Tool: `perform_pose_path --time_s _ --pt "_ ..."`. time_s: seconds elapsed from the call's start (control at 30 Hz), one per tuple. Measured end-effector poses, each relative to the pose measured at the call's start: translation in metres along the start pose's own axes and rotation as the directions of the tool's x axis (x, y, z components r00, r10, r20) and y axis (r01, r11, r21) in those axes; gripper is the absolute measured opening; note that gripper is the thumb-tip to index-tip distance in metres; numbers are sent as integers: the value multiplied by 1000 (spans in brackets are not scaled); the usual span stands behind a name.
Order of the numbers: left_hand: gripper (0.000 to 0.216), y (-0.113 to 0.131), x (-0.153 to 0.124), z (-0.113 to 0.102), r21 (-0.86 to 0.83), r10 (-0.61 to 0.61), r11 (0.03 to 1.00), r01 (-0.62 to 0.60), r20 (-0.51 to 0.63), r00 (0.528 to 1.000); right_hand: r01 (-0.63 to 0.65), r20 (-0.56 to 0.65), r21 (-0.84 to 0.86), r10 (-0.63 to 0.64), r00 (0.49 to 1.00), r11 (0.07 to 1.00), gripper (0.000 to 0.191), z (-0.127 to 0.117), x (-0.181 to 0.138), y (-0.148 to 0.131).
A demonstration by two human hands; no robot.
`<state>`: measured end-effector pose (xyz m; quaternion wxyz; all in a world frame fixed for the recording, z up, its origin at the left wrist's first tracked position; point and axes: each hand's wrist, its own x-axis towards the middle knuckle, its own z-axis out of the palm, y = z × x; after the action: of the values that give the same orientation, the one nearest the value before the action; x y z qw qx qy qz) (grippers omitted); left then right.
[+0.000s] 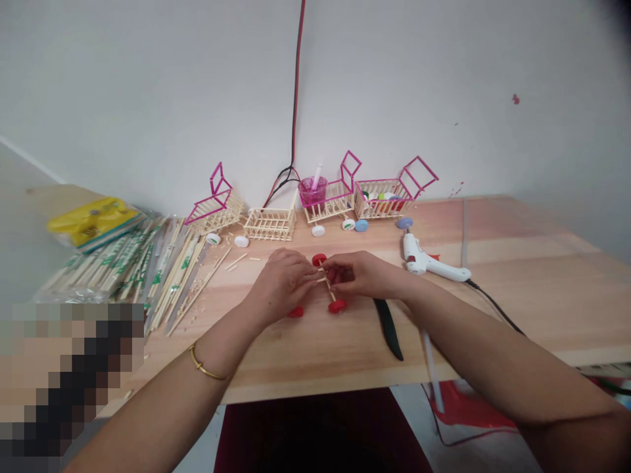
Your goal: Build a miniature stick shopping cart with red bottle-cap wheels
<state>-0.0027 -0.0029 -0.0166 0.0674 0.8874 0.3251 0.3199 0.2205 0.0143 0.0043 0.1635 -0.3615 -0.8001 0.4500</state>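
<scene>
Both my hands meet at the middle of the wooden table (pixel 305 355). My left hand (pixel 282 284) and my right hand (pixel 355 274) are closed in pinches on a small frame of thin wooden sticks (pixel 324 276) with red bottle-cap wheels. One red cap (pixel 319 259) shows above the fingers, another red cap (pixel 337 305) below my right hand, and a third red cap (pixel 296 312) peeks out under my left hand. A gold bangle (pixel 204 368) is on my left wrist.
A white glue gun (pixel 428 261) with a black cord lies to the right. A dark knife (pixel 388 327) lies near the front edge. Several stick carts with pink frames (pixel 340 194) line the wall. Wrapped chopsticks (pixel 148 269) and a yellow packet (pixel 93 220) lie at the left.
</scene>
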Motion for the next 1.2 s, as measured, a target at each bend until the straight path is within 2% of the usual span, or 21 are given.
perform_pose_path --time_s 0.8,1.2 --pt "15 2 1 -1 -5 -3 1000 3 -2 1000 6 37 25 -7 999 1000 29 -2 -1 4" --pt "19 2 1 -1 6 -13 1000 12 25 1000 7 0 -55 -7 1000 998 22 1 0 2"
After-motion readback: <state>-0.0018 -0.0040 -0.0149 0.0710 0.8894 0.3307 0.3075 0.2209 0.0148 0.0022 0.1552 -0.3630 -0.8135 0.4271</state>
